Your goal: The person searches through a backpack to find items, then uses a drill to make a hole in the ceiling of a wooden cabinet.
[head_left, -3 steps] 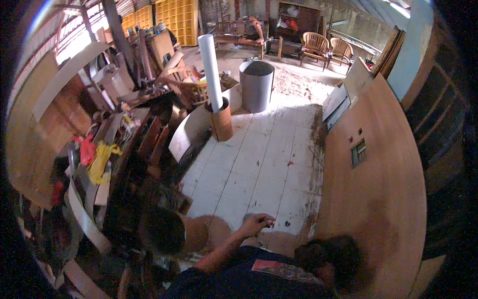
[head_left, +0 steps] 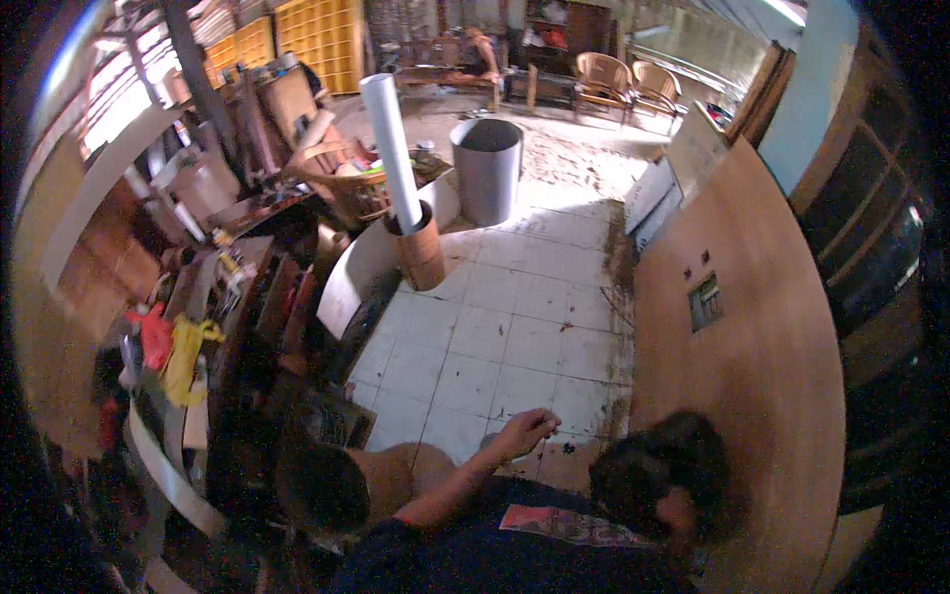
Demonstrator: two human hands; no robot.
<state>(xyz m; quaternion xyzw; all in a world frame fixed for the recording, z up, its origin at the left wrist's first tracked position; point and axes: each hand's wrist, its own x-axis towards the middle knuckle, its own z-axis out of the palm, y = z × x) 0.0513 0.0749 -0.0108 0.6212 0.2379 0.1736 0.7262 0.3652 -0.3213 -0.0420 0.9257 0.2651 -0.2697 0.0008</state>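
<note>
Presently we hold our left hand (head_left: pixel 524 434) above the white tiled floor (head_left: pixel 475 332) with its fingers curled inward, though we cannot tell whether they close on anything. Our right hand (head_left: pixel 678 508) is in shadow near the big wooden board (head_left: pixel 757 366), which stretches along our right side, and we cannot tell how those fingers are set. Ahead of us, a long white tube (head_left: pixel 392 148) leans inside a shorter brown cylinder (head_left: pixel 422 257), near a grey open-topped bin (head_left: pixel 488 183) on the same floor.
</note>
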